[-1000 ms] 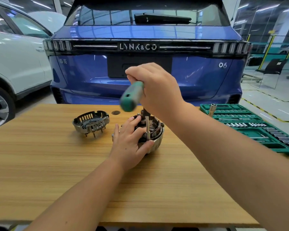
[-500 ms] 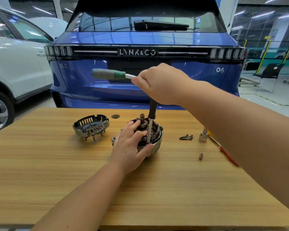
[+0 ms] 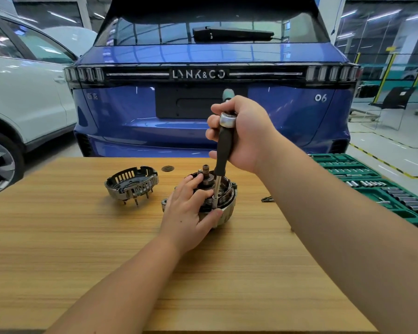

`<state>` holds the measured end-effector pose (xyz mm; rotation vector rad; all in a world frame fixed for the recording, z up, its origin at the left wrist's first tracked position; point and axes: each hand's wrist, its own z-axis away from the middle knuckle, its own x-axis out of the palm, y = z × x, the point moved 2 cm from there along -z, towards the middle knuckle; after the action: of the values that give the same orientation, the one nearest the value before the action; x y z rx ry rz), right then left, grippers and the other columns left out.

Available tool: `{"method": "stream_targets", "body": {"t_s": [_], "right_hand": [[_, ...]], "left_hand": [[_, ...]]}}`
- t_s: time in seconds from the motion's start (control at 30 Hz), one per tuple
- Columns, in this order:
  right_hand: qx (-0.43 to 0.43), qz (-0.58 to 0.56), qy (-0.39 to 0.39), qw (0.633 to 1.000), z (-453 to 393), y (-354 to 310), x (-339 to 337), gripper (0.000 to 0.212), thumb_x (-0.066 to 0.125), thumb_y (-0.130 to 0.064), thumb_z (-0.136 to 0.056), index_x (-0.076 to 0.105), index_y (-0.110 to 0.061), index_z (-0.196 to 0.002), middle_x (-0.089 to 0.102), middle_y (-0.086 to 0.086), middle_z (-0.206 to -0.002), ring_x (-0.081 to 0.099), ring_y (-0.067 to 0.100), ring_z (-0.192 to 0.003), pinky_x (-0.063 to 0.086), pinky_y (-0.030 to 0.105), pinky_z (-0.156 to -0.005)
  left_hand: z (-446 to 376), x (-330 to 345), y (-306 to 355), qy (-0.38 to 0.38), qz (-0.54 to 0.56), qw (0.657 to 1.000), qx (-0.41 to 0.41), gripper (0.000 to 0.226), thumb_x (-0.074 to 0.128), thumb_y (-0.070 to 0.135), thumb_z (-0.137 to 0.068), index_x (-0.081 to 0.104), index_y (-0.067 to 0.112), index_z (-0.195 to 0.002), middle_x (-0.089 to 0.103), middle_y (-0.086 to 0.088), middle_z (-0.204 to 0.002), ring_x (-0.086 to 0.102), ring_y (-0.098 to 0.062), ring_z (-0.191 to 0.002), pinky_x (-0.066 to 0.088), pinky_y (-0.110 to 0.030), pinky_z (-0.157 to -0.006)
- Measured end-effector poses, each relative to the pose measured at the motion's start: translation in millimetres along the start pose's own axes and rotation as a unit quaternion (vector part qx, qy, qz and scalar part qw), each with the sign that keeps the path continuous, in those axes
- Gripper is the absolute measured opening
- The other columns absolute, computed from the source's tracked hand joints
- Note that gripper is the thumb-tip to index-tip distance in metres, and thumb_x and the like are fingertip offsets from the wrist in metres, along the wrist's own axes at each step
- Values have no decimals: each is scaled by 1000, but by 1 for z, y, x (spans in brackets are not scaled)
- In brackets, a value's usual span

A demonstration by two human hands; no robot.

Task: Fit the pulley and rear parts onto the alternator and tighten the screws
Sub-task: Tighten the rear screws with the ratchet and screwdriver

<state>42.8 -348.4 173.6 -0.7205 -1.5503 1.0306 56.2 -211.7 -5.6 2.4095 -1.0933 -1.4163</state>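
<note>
Head view: a ratchet (image 3: pixel 223 150) is gripped upright by the right hand (image 3: pixel 245 133) while the alternator (image 3: pixel 217 196) is held by the left hand's (image 3: pixel 186 210) curled fingers (image 3: pixel 204 195) on the desk (image 3: pixel 82 237).

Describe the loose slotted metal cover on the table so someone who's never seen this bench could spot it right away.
On the light wooden table behind the blue car, look left of the round metal alternator under the left hand. The dark round slotted metal cover sits alone there, untouched. Unlike the alternator, it is a hollow shell with a slotted rim and thin pins sticking down.
</note>
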Motion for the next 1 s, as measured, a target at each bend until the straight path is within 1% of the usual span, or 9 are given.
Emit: {"method": "stream_targets", "body": {"t_s": [0.07, 0.1, 0.17, 0.23, 0.4, 0.67, 0.87, 0.93, 1.0], "right_hand": [[-10, -18, -24, 1000, 2, 2, 4, 27, 47, -15, -95, 47, -10, -122, 51, 3, -68, 49, 19, -70, 51, 36, -87], [-11, -12, -37, 999, 2, 3, 6, 30, 44, -17, -95, 47, -10, -124, 53, 4, -69, 51, 21, -70, 51, 37, -81], [-12, 2, -58, 998, 3, 6, 8, 31, 38, -20, -95, 46, -11, -123, 60, 6, -70, 57, 24, -66, 46, 42, -88], [-10, 14, -60, 998, 2, 8, 10, 28, 34, -21, -96, 44, -12, -121, 63, 7, -69, 57, 23, -60, 37, 44, -88], [-20, -10, -29, 999, 2, 7, 14, 24, 35, -16, -94, 42, -11, -117, 55, 9, -64, 43, 19, -47, 38, 30, -59], [-72, -22, 10, 997, 0, 5, 9, 26, 32, -10, -92, 45, -7, -115, 48, 7, -61, 37, 19, -46, 36, 24, -44], [-84, -49, -3, 995, -1, 8, 7, 26, 32, -10, -90, 43, -7, -113, 48, 8, -65, 38, 20, -46, 37, 24, -46], [-74, -47, -16, 996, -1, 8, 5, 25, 36, -11, -91, 45, -5, -113, 56, 9, -70, 42, 20, -50, 40, 25, -48], [-74, -57, -33, 995, 0, 11, 4, 11, 41, -8, -94, 45, -10, -104, 68, 7, -79, 51, 19, -56, 44, 28, -56]], "left_hand": [[0, 1, 0, 2, 3, 1000, 0, 52, 40, 68, -87, 61, 36, -121, 28, 9, -161, 8, -11, -152, 19, -60, -119], [0, 1, 0, 5, 6, 1000, 1, 50, 41, 67, -87, 62, 35, -119, 29, 9, -161, 9, -11, -152, 19, -60, -118], [0, 1, 0, 12, 14, 1000, 5, 49, 44, 65, -86, 63, 33, -117, 32, 8, -160, 11, -12, -152, 21, -60, -118], [0, 1, 0, 17, 17, 1000, 8, 48, 46, 64, -86, 64, 31, -116, 34, 6, -158, 13, -14, -152, 22, -59, -117], [0, 2, -1, 18, 17, 1000, 7, 47, 45, 64, -86, 64, 33, -116, 33, 8, -159, 12, -12, -152, 22, -59, -117], [0, 3, -1, 16, 10, 1000, 5, 50, 44, 66, -86, 62, 36, -121, 30, 10, -160, 10, -10, -152, 20, -55, -118], [0, 3, -1, 16, 9, 1000, 2, 50, 43, 66, -86, 62, 35, -120, 30, 10, -160, 10, -9, -151, 20, -58, -118], [0, 2, -1, 17, 10, 1000, 2, 50, 44, 66, -86, 62, 34, -120, 30, 9, -160, 10, -10, -151, 20, -58, -118], [0, 2, -1, 14, 10, 1000, 0, 51, 43, 66, -86, 62, 34, -120, 30, 8, -160, 10, -10, -151, 20, -59, -118]]}}
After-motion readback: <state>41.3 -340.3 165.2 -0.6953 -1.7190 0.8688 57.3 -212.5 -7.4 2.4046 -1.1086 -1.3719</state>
